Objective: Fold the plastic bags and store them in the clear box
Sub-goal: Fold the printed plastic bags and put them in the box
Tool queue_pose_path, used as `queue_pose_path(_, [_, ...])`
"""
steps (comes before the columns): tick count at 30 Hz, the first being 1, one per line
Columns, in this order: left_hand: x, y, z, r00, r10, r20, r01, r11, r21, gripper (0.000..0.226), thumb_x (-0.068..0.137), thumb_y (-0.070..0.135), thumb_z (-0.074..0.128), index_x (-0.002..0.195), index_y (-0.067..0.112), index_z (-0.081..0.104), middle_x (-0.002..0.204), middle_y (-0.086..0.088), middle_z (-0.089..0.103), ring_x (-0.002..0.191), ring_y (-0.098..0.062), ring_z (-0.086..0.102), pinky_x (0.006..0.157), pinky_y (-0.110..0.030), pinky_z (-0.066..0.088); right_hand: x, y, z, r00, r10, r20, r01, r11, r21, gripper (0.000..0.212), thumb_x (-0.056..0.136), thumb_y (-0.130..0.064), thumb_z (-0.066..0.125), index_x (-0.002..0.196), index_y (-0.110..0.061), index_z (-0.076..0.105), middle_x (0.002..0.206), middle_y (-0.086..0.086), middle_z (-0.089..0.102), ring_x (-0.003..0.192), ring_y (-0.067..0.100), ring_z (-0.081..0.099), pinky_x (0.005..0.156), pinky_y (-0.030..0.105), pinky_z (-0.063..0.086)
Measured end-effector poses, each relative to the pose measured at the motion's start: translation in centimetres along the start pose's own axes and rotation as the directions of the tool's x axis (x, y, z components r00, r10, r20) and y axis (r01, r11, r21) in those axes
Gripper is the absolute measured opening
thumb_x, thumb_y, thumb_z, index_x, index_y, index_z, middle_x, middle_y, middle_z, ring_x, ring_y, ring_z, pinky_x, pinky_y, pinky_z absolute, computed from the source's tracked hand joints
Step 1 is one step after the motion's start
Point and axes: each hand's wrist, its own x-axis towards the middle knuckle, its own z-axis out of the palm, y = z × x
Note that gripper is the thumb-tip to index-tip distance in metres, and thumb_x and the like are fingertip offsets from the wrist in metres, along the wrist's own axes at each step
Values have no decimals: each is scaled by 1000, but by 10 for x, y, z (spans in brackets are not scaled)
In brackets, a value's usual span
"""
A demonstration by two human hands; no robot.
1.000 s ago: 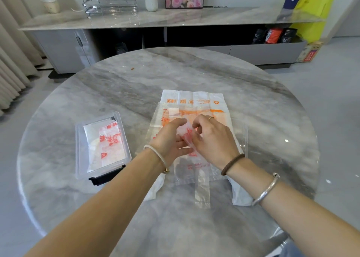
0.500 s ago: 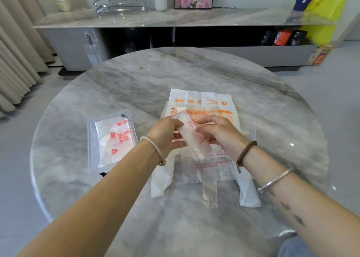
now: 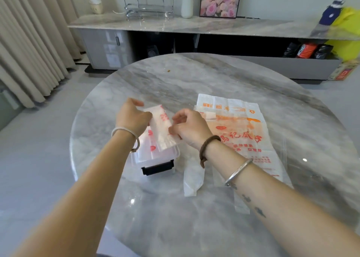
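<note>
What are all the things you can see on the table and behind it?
folded bag: one, clear with red print, held over the box
clear box: one, black latch, folded bags inside, table left of centre
flat bags: a stack, count unclear, white and clear with orange print, table right
round table: one, grey marble
long cabinet: one, grey with marble top, behind the table
flower picture: one, pink, on the cabinet
white bottle: one, on the cabinet
wire rack: one, clear and metal, on the cabinet
curtains: beige, far left
left hand: gripping the folded bag's far end
right hand: pinching its near side
</note>
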Motion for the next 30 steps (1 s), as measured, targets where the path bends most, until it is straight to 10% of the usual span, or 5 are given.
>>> queue_pose_path(9, [-2,-14,5,995,80,57,-96,908,408,28,82,0,48,108,9,56,113,-16,62,105,-35,55,80,-30,40,-13,-4,28,935,-353,30,269,651,-710,25,88,-14,44,106,-14,62,113,6,61,106,27,55,88,33,35])
queue_pose_path(15, [-7,-11,9,984,94,154,-169,779,604,26,85,1,47,103,11,64,112,-13,62,110,-32,55,78,-29,39,-15,4,22,938,-312,153,294,480,-826,30,89,-17,45,110,-19,67,137,2,44,126,25,30,99,38,24])
queue_pose_path(23, [-17,-13,16,945,147,291,-325,514,794,32,89,7,47,118,9,60,136,-12,39,125,-30,38,99,-32,36,-15,11,18,950,-178,257,312,508,-803,31,93,-24,42,112,-19,66,154,4,19,141,25,3,113,54,2])
queue_pose_path(30, [-36,17,26,946,272,177,-311,603,735,33,87,9,45,118,11,56,133,-9,42,124,-28,36,97,-35,33,-16,16,-13,959,-279,-48,241,894,-378,23,85,-14,54,102,-16,71,132,2,51,126,20,39,105,25,26])
